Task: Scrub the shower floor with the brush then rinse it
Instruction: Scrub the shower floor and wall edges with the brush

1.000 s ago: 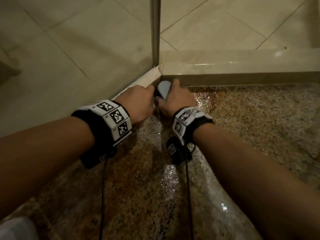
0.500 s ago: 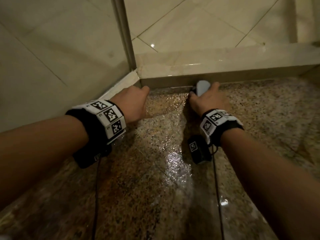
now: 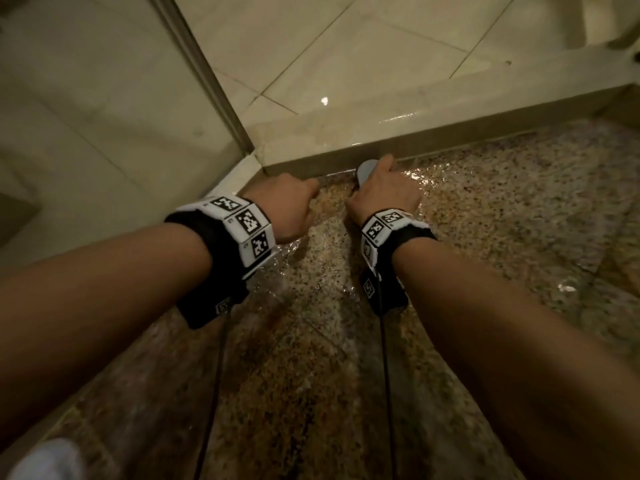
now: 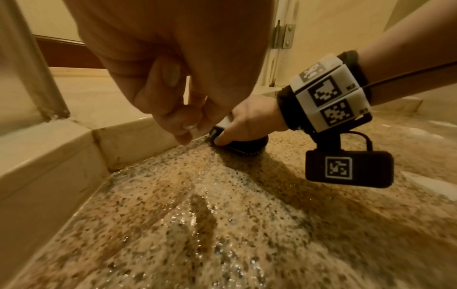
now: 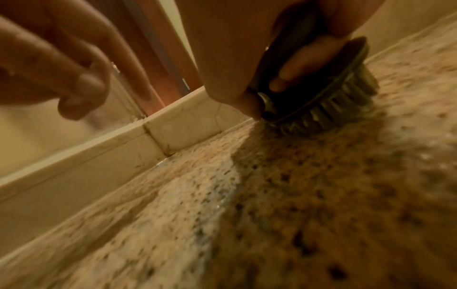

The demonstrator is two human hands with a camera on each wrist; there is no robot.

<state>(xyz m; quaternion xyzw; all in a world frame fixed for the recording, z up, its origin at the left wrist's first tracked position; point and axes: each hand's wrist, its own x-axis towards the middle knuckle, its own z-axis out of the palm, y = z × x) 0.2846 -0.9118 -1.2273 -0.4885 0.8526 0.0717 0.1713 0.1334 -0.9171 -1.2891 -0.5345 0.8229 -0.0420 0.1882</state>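
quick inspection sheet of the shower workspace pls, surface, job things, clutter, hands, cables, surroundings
surface: speckled shower floor, wet and glistening.
job's things: brush bristles down on the floor, close to the curb.
clutter: nothing seen.
hands: right hand holds the brush in its grip; left hand beside it, fingers loosely curled, holding nothing.
cables: thin black cables hang from both wrist units over the wet floor.
surroundings: glass panel at left meets the curb at the corner; tiled floor beyond.

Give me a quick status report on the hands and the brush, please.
Right hand grips brush, bristles down on wet shower floor beside the curb. Left hand loosely curled, holding nothing. Nothing in the way.
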